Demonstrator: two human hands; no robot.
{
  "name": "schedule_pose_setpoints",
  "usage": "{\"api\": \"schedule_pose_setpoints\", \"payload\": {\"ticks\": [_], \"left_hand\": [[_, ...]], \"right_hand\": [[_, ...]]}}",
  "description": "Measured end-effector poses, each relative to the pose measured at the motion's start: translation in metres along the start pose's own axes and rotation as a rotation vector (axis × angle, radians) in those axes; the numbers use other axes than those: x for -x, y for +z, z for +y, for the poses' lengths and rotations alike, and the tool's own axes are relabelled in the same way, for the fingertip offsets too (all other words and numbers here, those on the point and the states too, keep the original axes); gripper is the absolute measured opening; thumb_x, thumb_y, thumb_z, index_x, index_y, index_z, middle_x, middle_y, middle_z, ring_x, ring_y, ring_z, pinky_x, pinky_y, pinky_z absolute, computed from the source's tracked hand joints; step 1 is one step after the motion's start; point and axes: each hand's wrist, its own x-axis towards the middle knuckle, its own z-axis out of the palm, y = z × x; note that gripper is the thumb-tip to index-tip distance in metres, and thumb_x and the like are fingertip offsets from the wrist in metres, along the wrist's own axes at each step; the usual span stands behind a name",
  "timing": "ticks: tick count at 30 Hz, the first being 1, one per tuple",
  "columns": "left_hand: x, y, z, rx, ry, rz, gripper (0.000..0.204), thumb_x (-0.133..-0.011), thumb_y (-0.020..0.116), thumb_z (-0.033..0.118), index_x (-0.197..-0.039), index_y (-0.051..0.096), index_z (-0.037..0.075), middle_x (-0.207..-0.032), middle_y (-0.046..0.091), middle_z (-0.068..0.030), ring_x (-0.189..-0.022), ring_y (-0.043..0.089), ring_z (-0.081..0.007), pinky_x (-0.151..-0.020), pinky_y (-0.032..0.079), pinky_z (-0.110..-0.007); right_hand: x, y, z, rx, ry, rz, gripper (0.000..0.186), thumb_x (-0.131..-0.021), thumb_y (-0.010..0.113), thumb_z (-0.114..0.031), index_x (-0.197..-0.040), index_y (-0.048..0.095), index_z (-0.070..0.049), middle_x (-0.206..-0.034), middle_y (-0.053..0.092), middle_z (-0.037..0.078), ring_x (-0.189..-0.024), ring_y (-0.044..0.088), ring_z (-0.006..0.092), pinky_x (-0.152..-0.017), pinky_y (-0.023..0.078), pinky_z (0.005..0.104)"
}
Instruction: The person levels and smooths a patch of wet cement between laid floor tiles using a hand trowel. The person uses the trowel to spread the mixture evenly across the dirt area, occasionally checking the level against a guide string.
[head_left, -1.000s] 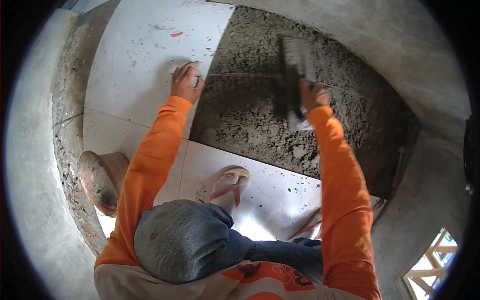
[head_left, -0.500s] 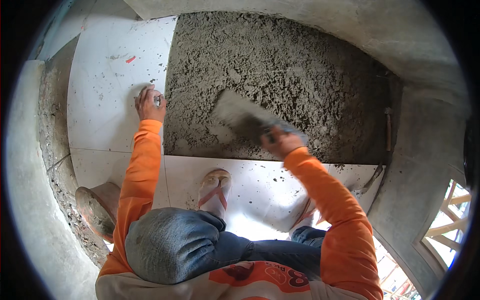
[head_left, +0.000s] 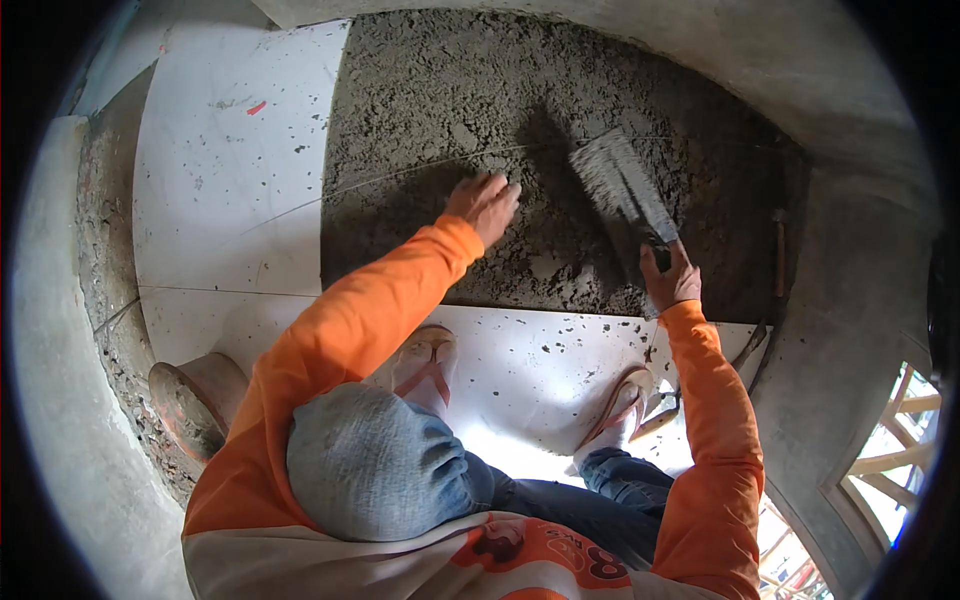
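In my right hand (head_left: 672, 280) is a rectangular plastering trowel (head_left: 625, 185), gripped by its handle. Its wet, grey-smeared blade tilts up and away, over a bed of rough wet mortar (head_left: 420, 90), with a dark shadow beside it. My left hand (head_left: 485, 207) is over the left part of the mortar with its fingers curled together; whatever they may hold is hidden. Just beyond that hand a thin string line (head_left: 400, 172) runs from the white tiles across the mortar. Large white tiles (head_left: 230, 150), spotted with mortar crumbs, border the bed on the left and near sides.
A mortar-stained bucket (head_left: 200, 400) leans at the lower left. Along the right edge lies a hammer-like tool with a wooden handle (head_left: 780, 255). Concrete walls (head_left: 850, 270) rise at the right and back. My sandalled feet (head_left: 425, 370) stand on the near tiles.
My left hand has moved right, from the tile onto the mortar side. The trowel has swung up and right, away from the mortar surface. The string line now shows across the bed.
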Motion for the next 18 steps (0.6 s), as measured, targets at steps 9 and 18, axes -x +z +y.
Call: {"api": "schedule_pose_setpoints", "payload": {"ticks": [9, 18], "left_hand": [[-0.028, 0.008, 0.009, -0.236, -0.185, -0.398, 0.016, -0.079, 0.061, 0.022, -0.085, 0.061, 0.007, -0.093, 0.055, -0.0069, -0.094, 0.055, -0.0240, -0.074, 0.049, -0.037], [-0.025, 0.007, 0.006, -0.073, -0.238, -0.464, 0.015, -0.076, 0.063, 0.019, -0.087, 0.058, 0.009, -0.096, 0.055, -0.0072, -0.094, 0.056, -0.0267, -0.075, 0.050, -0.037]], "right_hand": [[0.005, -0.001, 0.022, -0.129, -0.073, 0.156, 0.041, -0.078, 0.061, -0.040, -0.093, 0.059, -0.002, -0.079, 0.062, 0.022, -0.075, 0.061, 0.0400, -0.064, 0.050, 0.0428], [0.020, -0.010, 0.012, -0.111, -0.208, 0.034, 0.039, -0.077, 0.063, -0.041, -0.090, 0.058, -0.004, -0.072, 0.063, 0.019, -0.067, 0.063, 0.0363, -0.059, 0.051, 0.0417]]}}
